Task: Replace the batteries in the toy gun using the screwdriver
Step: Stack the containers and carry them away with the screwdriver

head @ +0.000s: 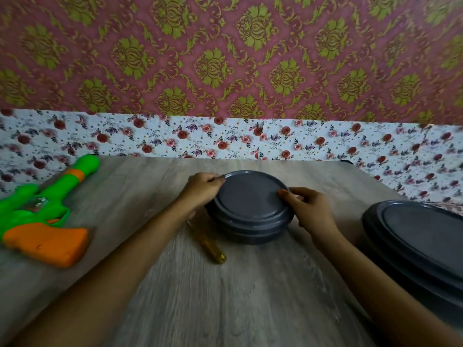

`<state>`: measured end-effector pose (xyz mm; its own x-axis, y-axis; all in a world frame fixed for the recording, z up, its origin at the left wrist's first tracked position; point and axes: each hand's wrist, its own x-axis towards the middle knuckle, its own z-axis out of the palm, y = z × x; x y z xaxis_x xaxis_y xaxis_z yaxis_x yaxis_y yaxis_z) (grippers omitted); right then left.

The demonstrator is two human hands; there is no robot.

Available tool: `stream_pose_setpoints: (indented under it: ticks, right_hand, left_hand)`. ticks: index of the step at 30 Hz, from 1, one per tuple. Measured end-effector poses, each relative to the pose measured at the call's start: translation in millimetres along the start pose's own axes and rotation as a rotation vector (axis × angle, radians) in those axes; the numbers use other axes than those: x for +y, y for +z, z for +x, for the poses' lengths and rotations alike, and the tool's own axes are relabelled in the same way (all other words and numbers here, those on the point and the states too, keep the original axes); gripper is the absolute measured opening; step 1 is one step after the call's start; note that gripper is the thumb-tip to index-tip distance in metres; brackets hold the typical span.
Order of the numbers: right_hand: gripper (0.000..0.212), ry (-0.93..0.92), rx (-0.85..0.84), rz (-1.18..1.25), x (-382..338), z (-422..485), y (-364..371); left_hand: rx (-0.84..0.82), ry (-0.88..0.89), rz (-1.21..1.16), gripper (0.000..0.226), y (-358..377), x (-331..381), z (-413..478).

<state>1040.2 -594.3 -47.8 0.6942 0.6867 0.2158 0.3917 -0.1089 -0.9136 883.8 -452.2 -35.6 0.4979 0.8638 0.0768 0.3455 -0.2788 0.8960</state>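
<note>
While I watch, left hand (200, 190): curled on rim of round grey plastic container (250, 199), centre frame.
Right hand (308, 209): grips opposite rim.
Yellow-handled screwdriver (206, 242): lower-left of container.

Item: person, two limbs in view.
- Left forearm (120, 249), from 7 o'clock: bare.
- Right forearm (365, 269), from 5 o'clock: bare.
- Left hand (200, 189), right hand (309, 209): bare.
- Right thumbnail (282, 192): appears reddish-tinted.

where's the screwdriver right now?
Head view, centre: the yellow screwdriver lies on the wooden table, just front-left of the lidded grey container.
</note>
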Motion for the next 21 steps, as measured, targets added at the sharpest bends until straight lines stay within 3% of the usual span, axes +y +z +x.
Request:
stream_pose_setpoints:
  ticks: [3, 6, 10, 16, 21]
  right_hand:
    - [0.036, 0.104, -0.037, 0.078, 4.0, 0.3, 6.8]
    - [0.034, 0.182, -0.052, 0.108, 3.7, -2.5, 9.6]
    - [0.026, 0.297, -0.03, 0.425, -1.4, -4.8, 6.6]
    - [0.039, 0.239, -0.14, 0.51, -8.5, -0.2, 1.2]
    - [0.037, 0.272, -0.185, 0.547, -13.4, -0.9, -1.4]
  left_hand:
    - [-0.018, -0.088, -0.191, 0.036, 4.6, -4.9, -1.8]
    - [0.011, -0.105, -0.221, 0.034, 10.2, -6.7, -5.0]
    - [-0.045, -0.137, -0.332, 0.019, 11.9, 1.2, -10.2]
    - [-0.05, 0.001, -0.466, 0.009, 16.3, 17.6, -15.6]
    - [-0.041, -0.057, -0.539, 0.01, 14.3, 18.0, -16.1]
